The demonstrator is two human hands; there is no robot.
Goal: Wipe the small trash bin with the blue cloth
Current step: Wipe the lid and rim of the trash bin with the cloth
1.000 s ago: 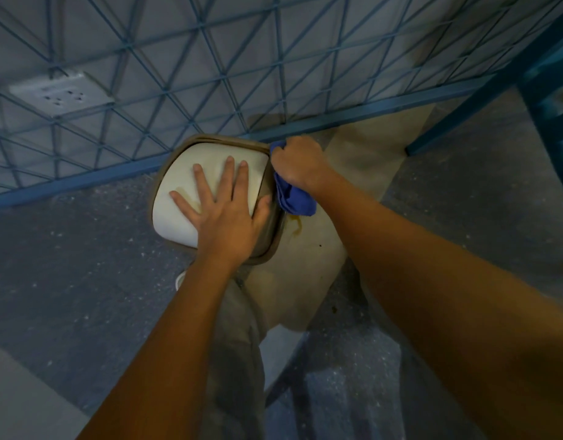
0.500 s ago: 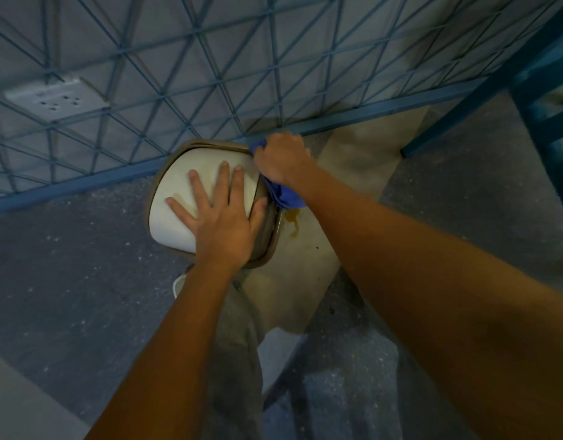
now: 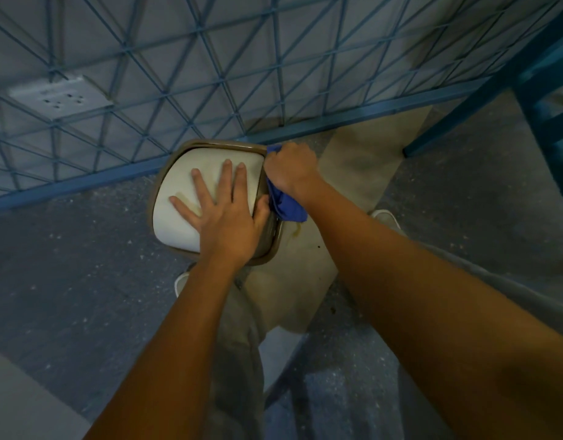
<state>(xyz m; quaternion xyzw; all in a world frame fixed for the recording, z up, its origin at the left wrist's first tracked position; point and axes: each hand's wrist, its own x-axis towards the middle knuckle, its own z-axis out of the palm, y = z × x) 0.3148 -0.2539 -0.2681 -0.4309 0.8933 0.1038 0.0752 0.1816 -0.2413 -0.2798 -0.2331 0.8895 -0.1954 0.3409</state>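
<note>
Two hands | left hand (image 3: 224, 214) flat on bin lid (image 3: 191, 198) | right hand (image 3: 289, 169) grip fisted around blue cloth (image 3: 286, 208)

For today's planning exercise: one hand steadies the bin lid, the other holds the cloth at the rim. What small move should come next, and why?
Probably slide the blue cloth on along the trash bin rim's right side toward the near corner. The right hand presses it at the far corner, while the left hand lies flat on the white lid, steadying it.

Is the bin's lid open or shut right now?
Shut. The white lid sits flush inside the bin rim, with the left hand flat on top of it.
</note>
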